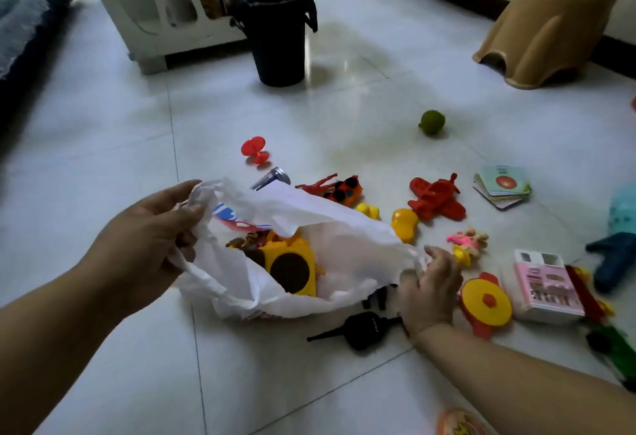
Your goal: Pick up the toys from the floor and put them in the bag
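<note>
A white plastic bag [347, 245] lies open on the tiled floor, with a yellow toy with dark round patches [292, 269] inside. My left hand [148, 245] grips the bag's left rim. My right hand [430, 286] holds the bag's right edge, fingers curled on the plastic. Toys lie to the right: a red plane [437, 198], a yellow piece [405, 224], a pink and yellow figure [466, 245], a yellow and red lid toy [485, 303], a pink toy house [543, 286]. A black toy [361, 329] lies just below the bag.
A black bin [278, 31] stands behind, beside a white cabinet [165, 4]. A tan stool [550, 28] is at the back right. A green ball [432, 122], a red spool toy [254, 149], cards [502, 186] and blue items [616, 255] also lie on the floor.
</note>
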Action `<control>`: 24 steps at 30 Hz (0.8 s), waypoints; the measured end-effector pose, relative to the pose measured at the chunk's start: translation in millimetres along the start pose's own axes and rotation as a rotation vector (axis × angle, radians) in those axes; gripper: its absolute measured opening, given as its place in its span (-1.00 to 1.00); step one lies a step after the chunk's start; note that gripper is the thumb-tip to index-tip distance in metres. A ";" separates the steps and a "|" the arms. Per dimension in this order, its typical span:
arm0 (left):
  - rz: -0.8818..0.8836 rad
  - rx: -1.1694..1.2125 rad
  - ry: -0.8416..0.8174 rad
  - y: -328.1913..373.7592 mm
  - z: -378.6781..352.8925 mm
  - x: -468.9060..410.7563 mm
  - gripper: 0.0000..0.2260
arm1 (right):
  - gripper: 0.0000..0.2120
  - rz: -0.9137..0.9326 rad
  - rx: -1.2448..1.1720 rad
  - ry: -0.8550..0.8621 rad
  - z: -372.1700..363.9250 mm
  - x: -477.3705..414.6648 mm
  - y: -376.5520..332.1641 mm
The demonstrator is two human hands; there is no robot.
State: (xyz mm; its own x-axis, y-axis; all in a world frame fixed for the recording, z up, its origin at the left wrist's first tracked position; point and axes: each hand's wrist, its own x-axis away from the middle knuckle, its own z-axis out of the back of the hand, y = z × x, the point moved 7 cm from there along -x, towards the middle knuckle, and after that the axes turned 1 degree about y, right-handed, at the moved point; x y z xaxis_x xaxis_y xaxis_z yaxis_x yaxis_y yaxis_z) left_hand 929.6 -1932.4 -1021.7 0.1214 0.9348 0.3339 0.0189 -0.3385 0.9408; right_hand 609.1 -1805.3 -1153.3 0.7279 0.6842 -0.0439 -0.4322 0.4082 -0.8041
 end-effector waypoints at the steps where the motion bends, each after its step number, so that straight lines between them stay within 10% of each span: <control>1: -0.007 -0.011 0.014 0.8 2.3 0.7 -0.70 | -0.48 -0.036 -0.020 -0.052 0.3 -10.6 -4.1; 4: -0.054 -0.133 0.029 2.5 3.9 5.1 -0.68 | -0.84 -0.047 -0.094 -0.236 7.3 -44.4 -32.3; 15: -0.073 -0.970 0.000 9.2 -20.0 9.2 -0.46 | -0.88 0.199 -0.581 -0.561 -4.1 -67.0 -216.7; 24: -0.089 -0.911 0.036 12.2 1.1 -8.2 -0.19 | -0.64 0.260 -0.190 -0.587 -7.9 -52.6 -199.2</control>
State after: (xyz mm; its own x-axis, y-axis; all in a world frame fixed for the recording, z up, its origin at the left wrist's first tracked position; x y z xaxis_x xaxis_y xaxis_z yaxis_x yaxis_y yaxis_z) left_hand 929.9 -1944.3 -1013.0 0.1259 0.9611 0.2457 -0.7656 -0.0634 0.6402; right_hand 661.1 -1927.4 -995.6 0.1791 0.9832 0.0363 -0.4142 0.1088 -0.9037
